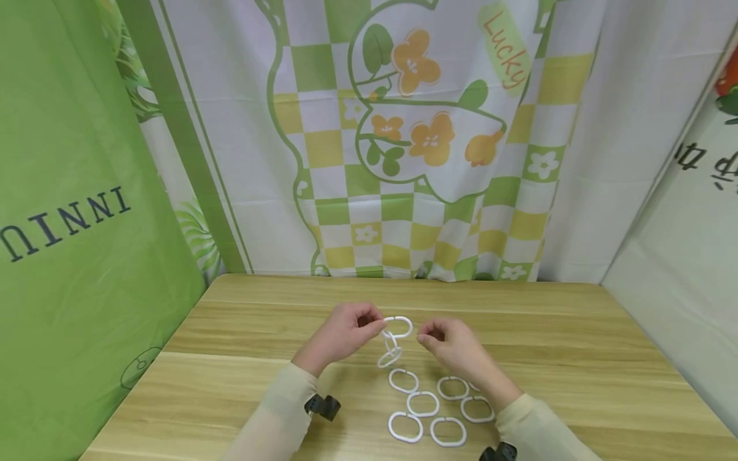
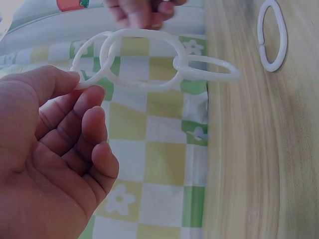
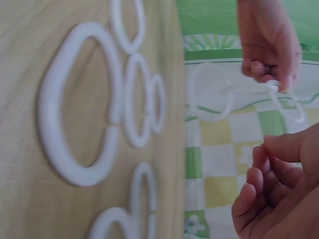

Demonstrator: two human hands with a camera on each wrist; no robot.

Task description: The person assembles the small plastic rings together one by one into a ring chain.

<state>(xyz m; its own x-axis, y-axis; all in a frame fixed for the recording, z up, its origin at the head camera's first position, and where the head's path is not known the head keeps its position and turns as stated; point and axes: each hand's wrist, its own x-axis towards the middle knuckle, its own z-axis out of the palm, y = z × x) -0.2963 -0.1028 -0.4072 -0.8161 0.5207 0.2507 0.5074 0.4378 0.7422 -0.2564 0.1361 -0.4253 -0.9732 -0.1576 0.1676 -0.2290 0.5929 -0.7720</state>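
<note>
My left hand (image 1: 350,330) pinches a white plastic curtain ring (image 1: 411,327) between thumb and forefinger, above the table. Through that ring hangs a second, middle ring (image 2: 144,33), which in turn carries a third, lower ring (image 2: 212,76), so they form a short chain. Just to the right, my right hand (image 1: 455,342) is held in the air with thumb and fingertips loosely curled; nothing is between them in the right wrist view. Several loose rings of the same kind, each an oval with a small gap, lie below the hands, among them a near ring (image 1: 405,440).
The wooden table (image 1: 242,384) runs back to a checkered, flower-printed curtain (image 1: 403,243). A green cloth (image 1: 86,307) hangs at the left side, a white printed cloth (image 1: 680,269) at the right. Loose rings lie close together, partly under my right forearm.
</note>
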